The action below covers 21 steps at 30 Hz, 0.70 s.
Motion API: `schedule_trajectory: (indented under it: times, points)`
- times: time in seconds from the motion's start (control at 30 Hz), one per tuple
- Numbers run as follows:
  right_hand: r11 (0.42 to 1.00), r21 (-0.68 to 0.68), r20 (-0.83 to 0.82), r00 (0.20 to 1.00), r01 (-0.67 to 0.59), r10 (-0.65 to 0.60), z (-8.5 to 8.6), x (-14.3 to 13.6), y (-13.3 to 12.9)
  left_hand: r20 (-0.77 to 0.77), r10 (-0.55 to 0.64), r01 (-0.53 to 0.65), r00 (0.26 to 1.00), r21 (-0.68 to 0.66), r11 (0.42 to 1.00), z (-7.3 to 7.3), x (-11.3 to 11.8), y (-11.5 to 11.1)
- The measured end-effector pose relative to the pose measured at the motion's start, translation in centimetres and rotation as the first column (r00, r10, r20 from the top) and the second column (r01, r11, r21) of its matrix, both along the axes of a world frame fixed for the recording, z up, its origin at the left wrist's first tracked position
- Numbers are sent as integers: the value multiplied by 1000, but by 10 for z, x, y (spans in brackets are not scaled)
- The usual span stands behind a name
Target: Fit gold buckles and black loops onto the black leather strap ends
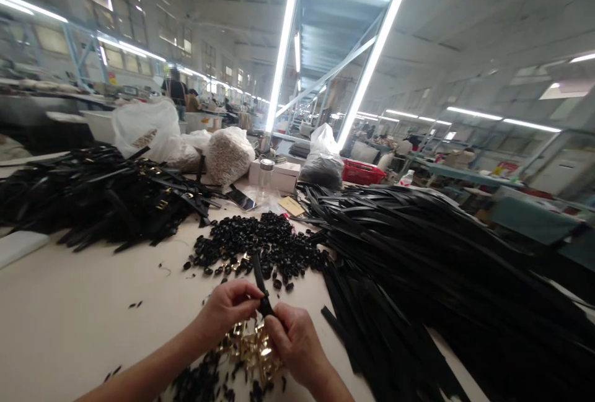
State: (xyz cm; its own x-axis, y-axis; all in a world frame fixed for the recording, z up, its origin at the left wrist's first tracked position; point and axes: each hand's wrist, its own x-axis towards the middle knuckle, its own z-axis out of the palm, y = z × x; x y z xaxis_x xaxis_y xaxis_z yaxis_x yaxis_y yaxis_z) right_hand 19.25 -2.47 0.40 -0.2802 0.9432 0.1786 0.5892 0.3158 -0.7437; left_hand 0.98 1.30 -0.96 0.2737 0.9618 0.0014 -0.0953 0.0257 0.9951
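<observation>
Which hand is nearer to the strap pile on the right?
Right. The right hand is beside the strap pile, with a gap; the left hand is farther left.

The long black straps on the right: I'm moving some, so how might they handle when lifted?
The straps probably flex without going limp, as they lie in smooth curves. Their flat, shiny faces may slide against each other.

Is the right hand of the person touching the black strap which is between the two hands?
Touching. The head view shows the black strap running down into the grip of the right hand, with no gap visible.
</observation>
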Motion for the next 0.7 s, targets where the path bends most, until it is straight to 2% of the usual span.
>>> schedule_trajectory:
  times: [0.17, 0.27, 0.43, 0.53, 0.63, 0.7]
  points:
    - [1000, 8, 64, 998, -2, 2, -10, 1, 4, -72, -56, 61, 996, 68, 996, 0, 1, -1]
    - [1000, 1, 66, 998, -15, 15, -13, 1, 6, -154, -37, 61, 987, 153, 986, 1, 1, -3]
    - [987, -130, -127, 989, -99, 82, -13, 0, 7, -103, -96, 103, 990, 61, 993, 0, -1, -1]
    - [973, -184, -249, 964, -140, 91, -13, -1, 6, -197, -50, 84, 979, 170, 982, -2, 0, 0]
    - [969, -198, -298, 951, -150, 86, -12, -4, 4, -341, 22, 102, 940, 342, 934, -4, 2, -1]
    - [973, -181, -285, 955, -145, 89, -10, -6, 3, -385, 53, 124, 921, 419, 899, -5, 3, -2]
